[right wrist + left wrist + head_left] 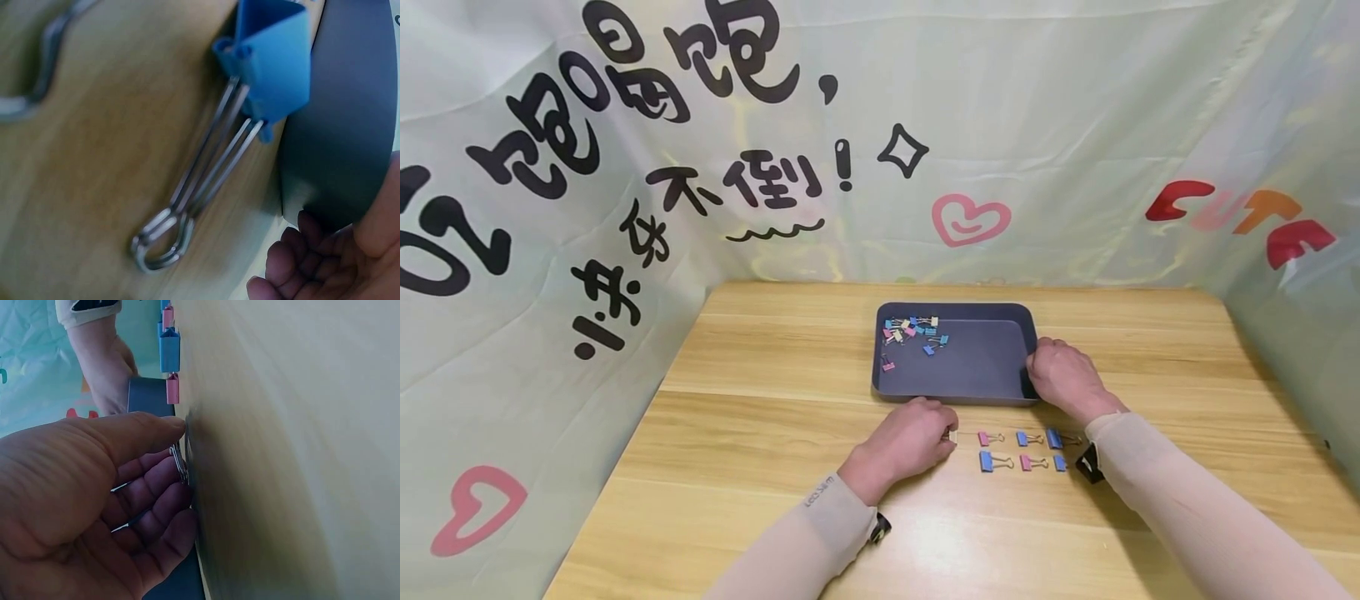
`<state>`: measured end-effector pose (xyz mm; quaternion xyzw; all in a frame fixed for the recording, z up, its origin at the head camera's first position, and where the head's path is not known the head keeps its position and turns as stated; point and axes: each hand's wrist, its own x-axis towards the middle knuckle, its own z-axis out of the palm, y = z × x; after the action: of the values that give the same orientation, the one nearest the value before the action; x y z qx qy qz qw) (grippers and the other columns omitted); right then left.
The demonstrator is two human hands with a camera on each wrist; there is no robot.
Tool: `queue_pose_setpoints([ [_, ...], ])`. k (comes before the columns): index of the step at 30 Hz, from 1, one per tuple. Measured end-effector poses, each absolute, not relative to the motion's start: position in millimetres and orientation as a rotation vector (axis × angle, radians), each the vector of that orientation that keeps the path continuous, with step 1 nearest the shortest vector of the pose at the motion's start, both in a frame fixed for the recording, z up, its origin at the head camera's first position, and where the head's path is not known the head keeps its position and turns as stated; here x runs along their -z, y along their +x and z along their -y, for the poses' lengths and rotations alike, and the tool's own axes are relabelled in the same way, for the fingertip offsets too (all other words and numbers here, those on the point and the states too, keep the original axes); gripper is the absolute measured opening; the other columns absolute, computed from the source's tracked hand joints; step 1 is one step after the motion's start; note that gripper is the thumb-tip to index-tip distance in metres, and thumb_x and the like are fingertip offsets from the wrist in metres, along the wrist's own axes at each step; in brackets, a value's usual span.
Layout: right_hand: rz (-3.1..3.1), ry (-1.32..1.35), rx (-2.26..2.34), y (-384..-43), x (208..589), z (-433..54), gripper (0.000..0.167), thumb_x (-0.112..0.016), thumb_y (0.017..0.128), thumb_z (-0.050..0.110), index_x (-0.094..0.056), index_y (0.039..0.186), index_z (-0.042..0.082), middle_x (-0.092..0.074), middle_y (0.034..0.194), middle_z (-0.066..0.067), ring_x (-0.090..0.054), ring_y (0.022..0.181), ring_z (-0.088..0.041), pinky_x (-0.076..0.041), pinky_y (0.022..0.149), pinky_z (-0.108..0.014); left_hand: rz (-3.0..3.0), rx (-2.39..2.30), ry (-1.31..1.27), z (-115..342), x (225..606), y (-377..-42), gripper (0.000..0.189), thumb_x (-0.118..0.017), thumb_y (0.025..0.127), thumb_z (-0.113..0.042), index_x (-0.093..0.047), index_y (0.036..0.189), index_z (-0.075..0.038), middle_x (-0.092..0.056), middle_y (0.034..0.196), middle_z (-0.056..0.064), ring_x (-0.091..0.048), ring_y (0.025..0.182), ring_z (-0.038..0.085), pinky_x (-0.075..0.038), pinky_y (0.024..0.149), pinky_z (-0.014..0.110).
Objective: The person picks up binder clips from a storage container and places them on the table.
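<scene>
My left hand pinches a pale binder clip low over the table, in front of the dark tray. In the left wrist view, the clip's wire handles show between thumb and fingers; its body is hidden. My right hand grips the tray's right end, and the right wrist view shows its curled fingers at the tray's corner. Just right of the left hand lie two short rows of blue and pink binder clips, among them a pink clip and a blue clip.
Several small binder clips in mixed colours lie in the tray's left part, a pink clip among them near its front left. Below the right wrist sits a blue clip, partly covered by a black strap piece. Printed cloth hangs around the wooden table.
</scene>
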<state>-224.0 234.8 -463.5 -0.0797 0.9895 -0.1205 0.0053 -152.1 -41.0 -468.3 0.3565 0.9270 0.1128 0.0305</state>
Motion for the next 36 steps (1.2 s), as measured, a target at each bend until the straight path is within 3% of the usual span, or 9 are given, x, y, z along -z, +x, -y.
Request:
queue_pose_setpoints([
  [31, -3.095, -0.248, 0.371, -223.9, 464.6, -234.8, 0.031, -0.042, 0.104, 0.012, -0.058, 0.093, -0.011, -0.062, 0.085, -0.025, -0.064, 0.082, -0.041, -0.055, 0.080, -0.062, -2.846, -0.311, 1.059, 35.4, 467.6, -151.2, 0.014, -0.074, 0.098, -0.026, -0.076, 0.108, -0.016, -0.073, 0.100, -0.006, -0.066, 0.095, 0.012, -0.050, 0.099, 0.027],
  [36, -3.092, -0.245, 0.377, -223.9, 464.0, -234.5, 0.031, -0.042, 0.104, 0.012, -0.058, 0.095, -0.012, -0.062, 0.087, -0.026, -0.064, 0.083, -0.041, -0.055, 0.080, -0.063, -2.826, -0.342, 1.041, 39.3, 464.0, -151.1, 0.015, -0.075, 0.098, -0.030, -0.073, 0.103, -0.017, -0.069, 0.094, -0.008, -0.061, 0.089, 0.011, -0.051, 0.093, 0.026],
])
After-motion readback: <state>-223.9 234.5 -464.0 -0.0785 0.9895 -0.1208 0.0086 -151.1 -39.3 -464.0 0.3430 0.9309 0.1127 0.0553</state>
